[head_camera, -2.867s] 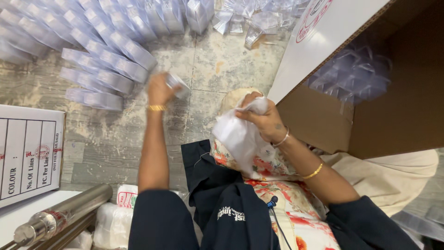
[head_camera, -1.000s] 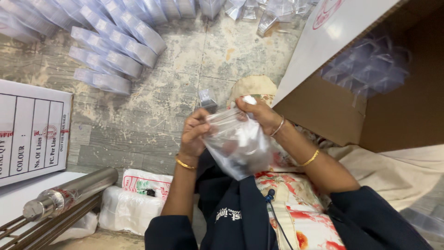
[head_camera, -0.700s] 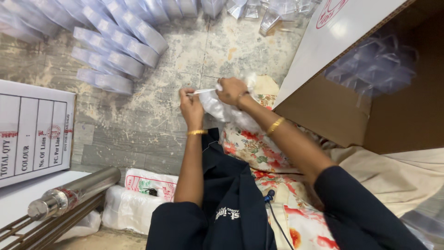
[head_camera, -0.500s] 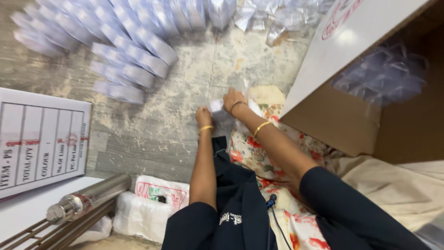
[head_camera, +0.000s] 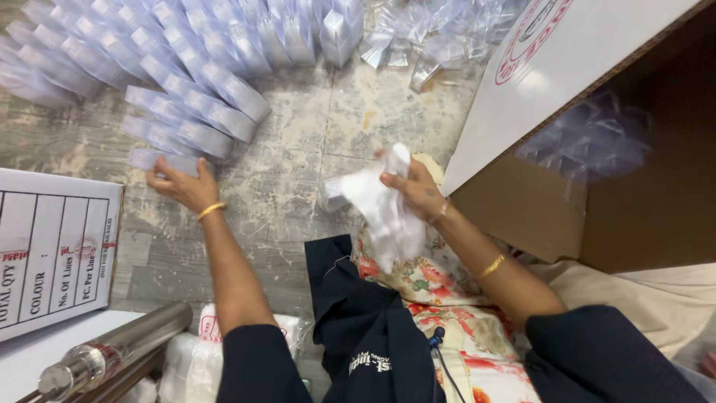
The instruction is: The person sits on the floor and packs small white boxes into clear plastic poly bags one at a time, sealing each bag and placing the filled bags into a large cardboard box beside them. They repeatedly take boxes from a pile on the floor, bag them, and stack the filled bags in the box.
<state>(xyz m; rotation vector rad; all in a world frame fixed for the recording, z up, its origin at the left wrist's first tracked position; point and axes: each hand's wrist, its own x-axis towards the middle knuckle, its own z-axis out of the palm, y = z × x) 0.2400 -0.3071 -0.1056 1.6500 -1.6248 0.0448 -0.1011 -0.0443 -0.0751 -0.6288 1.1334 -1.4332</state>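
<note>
My left hand [head_camera: 181, 184] reaches out to the left over the stone floor, its fingers on a small clear plastic packet [head_camera: 153, 158] at the near end of the rows of packets [head_camera: 194, 97]. My right hand [head_camera: 414, 190] is held up in front of me, gripping a crumpled clear plastic bag [head_camera: 384, 213] that hangs down toward my lap. Both wrists carry a gold bangle. A small clear packet [head_camera: 333, 195] lies on the floor just left of the bag.
An open cardboard box [head_camera: 641, 194] with clear packets inside stands at right, its white flap [head_camera: 537, 75] raised. Loose clear wrappers [head_camera: 425, 45] lie at the top. A white labelled carton [head_camera: 52, 250] and a steel flask [head_camera: 112, 351] are at lower left.
My left hand left the bag and swung out left to the rows of packets. My right hand still holds the bag, now hanging lower. The view shifted toward the floor rows.
</note>
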